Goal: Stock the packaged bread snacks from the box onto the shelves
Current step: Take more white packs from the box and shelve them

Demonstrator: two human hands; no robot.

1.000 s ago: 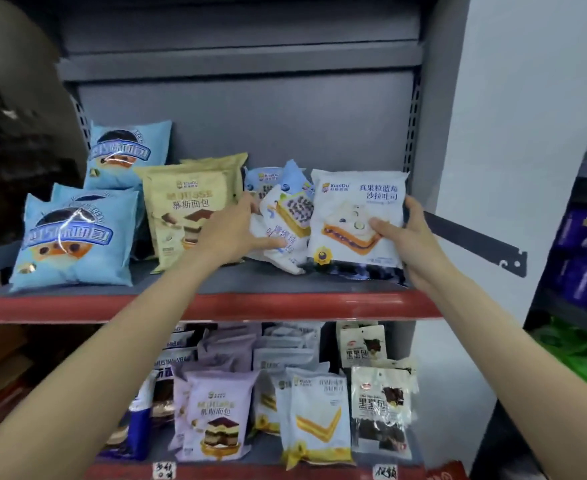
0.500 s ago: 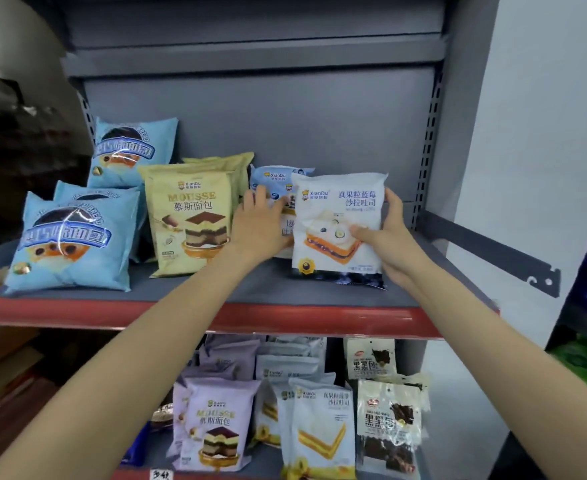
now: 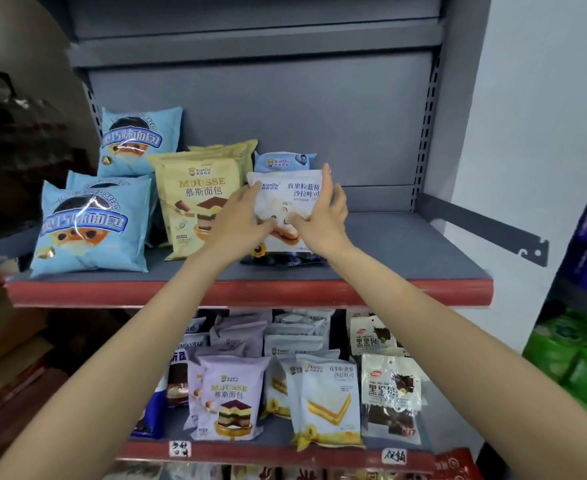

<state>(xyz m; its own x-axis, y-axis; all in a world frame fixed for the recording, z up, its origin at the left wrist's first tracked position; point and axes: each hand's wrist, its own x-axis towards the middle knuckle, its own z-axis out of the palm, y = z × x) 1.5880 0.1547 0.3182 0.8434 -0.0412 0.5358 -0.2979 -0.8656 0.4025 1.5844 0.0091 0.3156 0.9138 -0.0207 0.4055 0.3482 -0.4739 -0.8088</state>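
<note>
Grey upper shelf (image 3: 406, 244), red front lip. Blue bread packs (image 3: 88, 226) at left; yellow mousse pack (image 3: 195, 199) beside them. White blueberry toast pack (image 3: 287, 202) upright, mid-shelf, gripped at both sides by left hand (image 3: 240, 223) and right hand (image 3: 319, 220).

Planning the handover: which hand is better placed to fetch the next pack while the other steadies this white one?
Probably the right hand: bare shelf beside it. The left hand sits against the yellow mousse pack, steadying the white pack.
</note>
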